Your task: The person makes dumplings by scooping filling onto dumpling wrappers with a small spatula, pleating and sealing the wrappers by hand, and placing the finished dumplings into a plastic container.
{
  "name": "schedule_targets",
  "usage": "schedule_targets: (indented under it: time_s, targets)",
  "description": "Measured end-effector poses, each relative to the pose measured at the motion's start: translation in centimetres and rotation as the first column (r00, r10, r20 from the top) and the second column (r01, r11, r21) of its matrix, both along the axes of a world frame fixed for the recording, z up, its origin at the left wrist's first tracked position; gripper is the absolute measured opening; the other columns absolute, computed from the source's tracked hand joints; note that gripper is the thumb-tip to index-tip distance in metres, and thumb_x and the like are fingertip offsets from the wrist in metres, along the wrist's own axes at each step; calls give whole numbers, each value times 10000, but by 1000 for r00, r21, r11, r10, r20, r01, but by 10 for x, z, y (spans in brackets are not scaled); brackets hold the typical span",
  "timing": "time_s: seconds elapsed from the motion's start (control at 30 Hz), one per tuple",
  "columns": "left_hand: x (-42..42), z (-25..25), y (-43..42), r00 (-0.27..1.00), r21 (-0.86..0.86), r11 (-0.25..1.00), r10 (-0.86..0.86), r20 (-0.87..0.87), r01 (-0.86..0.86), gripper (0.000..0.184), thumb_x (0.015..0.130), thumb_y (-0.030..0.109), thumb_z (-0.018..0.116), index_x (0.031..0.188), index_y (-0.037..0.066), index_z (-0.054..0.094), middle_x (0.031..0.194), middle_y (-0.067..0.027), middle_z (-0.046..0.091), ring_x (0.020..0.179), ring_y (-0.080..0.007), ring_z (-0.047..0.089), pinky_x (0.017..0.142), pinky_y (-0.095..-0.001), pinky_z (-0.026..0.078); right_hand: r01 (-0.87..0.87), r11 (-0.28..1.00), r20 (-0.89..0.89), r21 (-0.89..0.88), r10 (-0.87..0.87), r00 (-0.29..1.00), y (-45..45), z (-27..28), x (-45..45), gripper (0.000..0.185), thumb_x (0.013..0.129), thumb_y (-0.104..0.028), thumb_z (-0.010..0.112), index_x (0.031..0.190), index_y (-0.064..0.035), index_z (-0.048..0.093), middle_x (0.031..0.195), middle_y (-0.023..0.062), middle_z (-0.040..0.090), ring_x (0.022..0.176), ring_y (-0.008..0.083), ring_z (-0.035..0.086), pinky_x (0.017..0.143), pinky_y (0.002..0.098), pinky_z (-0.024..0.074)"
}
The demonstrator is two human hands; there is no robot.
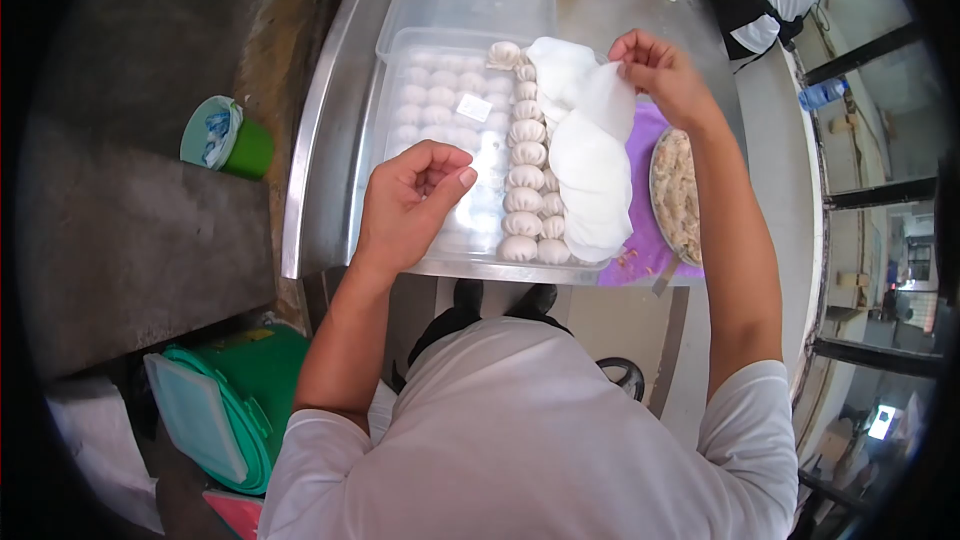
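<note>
A white wrapper point(606, 96) lies left of the right grip point(662, 78), edge pinched.

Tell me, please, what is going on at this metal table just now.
A person's right hand pinches the edge of a thin white wrapper above other overlapping wrappers. The left hand, with nothing visible in it, is over a clear plastic container. Pleated dumplings stand in rows beside the wrappers, and a dish of pale mixture is on a purple surface to the right.

Steel table point(630, 5) beside dark-framed windows point(880, 194)
</note>
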State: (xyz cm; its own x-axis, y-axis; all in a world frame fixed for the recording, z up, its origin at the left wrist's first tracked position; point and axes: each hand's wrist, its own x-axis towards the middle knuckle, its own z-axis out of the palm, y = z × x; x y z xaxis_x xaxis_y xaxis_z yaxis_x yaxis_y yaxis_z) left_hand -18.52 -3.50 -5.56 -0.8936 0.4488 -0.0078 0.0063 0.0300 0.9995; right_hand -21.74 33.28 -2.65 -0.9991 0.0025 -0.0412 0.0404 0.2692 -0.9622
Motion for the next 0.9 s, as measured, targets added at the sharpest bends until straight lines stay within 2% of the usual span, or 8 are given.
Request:
schedule_targets:
  time_s: [0.27,0.47,0.57,0.63,0.7,0.77,0.83,0.9]
  targets:
    - [-19,25,27,978,-3,984,-178,-111,179,270,927,75,728,1166,-24,648,1041,-35,676,927,-82,627,830,-242,513,76,997,-149,5,-75,986,8,76,16,175,884,-10,627,1044,-60,680,860,-55,638,696,22,527,605,203,387]
    - [-33,53,109,857,192,964,-64,-511,186,460,881,142,777,1264,-25,587,1028,-50,696,915,-99,656,823,-277,541,-126,980,-28,-155,123,992,-16,106,65,162,907,-26,648,1067,-49,661,897,-25,658,719,15,565,615,174,417]
    - [-19,62,130,879,279,834,-462,-117,476,356,886,113,760,1184,-25,623,974,-34,696,849,-80,641,751,-249,530,-161,933,1,-322,170,985,-15,93,94,179,913,-40,668,1091,-39,645,912,-17,668,750,29,596,648,189,455]
    - [-10,61,142,878,184,861,-479,-20,474,271,903,86,747,1130,-12,638,1000,-35,692,902,-92,654,765,-259,537,-151,928,-7,-341,158,987,0,84,119,189,954,-123,675,1111,-27,632,948,4,677,825,76,640,737,232,515]
    - [5,62,162,883,182,865,-464,-65,468,175,908,55,724,1054,-7,649,929,-21,683,811,-79,634,705,-251,523,205,892,106,-404,-177,978,10,67,152,252,998,-249,651,1118,-30,622,996,42,673,920,133,658,816,286,545]
    - [24,59,184,874,-31,911,-403,-272,411,172,902,26,705,1064,5,648,921,-11,675,792,-81,626,699,-254,517,270,847,168,-458,-216,962,21,32,181,337,1026,-354,602,1151,-41,617,1045,78,668,991,181,657,863,335,557]
    - [59,54,211,786,-228,892,-452,-423,390,251,886,74,724,1106,-20,646,888,-83,680,794,-132,654,687,-291,527,175,459,204,-871,14,979,14,5,208,388,1029,-390,588,1203,-44,605,1092,103,668,1001,203,658,871,341,556]
    - [98,67,228,508,-495,778,-628,-589,387,313,890,129,731,1145,-33,647,896,-167,678,796,-234,686,703,-336,545,244,353,210,-903,-130,969,5,-1,237,397,1030,-384,587,1220,-36,599,1100,109,670,988,211,664,867,345,555]
